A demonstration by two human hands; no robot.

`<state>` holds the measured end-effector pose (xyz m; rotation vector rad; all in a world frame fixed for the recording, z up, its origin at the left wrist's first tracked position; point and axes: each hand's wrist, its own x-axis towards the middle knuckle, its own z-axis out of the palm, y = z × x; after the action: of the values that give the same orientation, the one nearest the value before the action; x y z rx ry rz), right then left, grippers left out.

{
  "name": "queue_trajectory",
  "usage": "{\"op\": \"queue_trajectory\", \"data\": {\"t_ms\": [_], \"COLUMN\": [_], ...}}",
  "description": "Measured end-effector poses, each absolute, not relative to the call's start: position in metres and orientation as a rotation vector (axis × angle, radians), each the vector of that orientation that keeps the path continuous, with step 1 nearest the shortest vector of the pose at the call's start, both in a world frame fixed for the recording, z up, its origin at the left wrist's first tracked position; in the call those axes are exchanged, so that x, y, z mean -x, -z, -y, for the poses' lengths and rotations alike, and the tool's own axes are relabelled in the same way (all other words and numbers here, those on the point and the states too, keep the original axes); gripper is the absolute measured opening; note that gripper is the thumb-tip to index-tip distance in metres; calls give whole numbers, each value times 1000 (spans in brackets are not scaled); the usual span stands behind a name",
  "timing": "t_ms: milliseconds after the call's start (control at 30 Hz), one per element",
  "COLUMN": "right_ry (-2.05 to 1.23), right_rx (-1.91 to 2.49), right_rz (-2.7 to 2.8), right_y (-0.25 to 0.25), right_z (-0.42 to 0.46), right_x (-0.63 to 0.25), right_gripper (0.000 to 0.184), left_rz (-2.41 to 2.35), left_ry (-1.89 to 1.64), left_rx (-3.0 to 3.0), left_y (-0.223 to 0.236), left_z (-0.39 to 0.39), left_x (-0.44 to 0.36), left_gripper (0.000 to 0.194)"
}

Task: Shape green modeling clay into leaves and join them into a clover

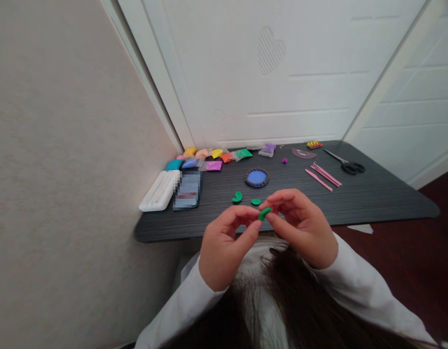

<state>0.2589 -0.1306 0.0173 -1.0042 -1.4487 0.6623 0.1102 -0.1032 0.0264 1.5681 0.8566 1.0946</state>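
Between both hands, just over the table's front edge, is a small curved piece of green clay [265, 214]. My left hand [227, 245] pinches its left end between thumb and fingertips. Its right end is gripped by the thumb and fingers of my right hand [300, 225]. Just beyond my fingers lie a flat green clay piece [256, 201] and a curled green clay piece [237, 197]. Behind them sits a blue clay disc [256, 177] ringed with dark brown beads of clay.
On the dark table [224, 213], several coloured clay packets [213, 166] line the back left. A white case [160, 190] and a phone-like dark device [188, 190] stand left. Pink modelling tools [318, 179], black-handled scissors [349, 166] and a purple clay bit [285, 160] lie right.
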Motion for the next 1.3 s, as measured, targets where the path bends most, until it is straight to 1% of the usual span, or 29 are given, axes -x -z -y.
{"op": "queue_trajectory", "data": {"t_ms": [100,233,433,633,967,1300], "right_ry": [-646,-622,-504,-387,-84,30], "right_rx": [1012,1008,1085,1153,1203,1207], "right_rz": [1426,1430,1482,1544,1590,1603], "right_y": [-19,-19,-18,-21,-24,-22], "right_z": [131,132,130,130,134,133], "right_x": [-258,-256,-256,-256,-252,-248], "right_gripper": [18,18,20,12,11,13], "left_rz": [-848,-833,-843,-877,-913,-1002], "left_ry": [-1082,-1089,-1116,-1160,-1222,-1323], "left_rx": [-1513,-1511,-1494,-1492,-1497,-1593], "left_y": [-26,-25,-22,-21,-16,-14], "left_z": [103,103,102,104,106,107], "left_x": [-111,-110,-111,-114,-117,-117], "left_gripper": [8,5,12,12,14,12]}}
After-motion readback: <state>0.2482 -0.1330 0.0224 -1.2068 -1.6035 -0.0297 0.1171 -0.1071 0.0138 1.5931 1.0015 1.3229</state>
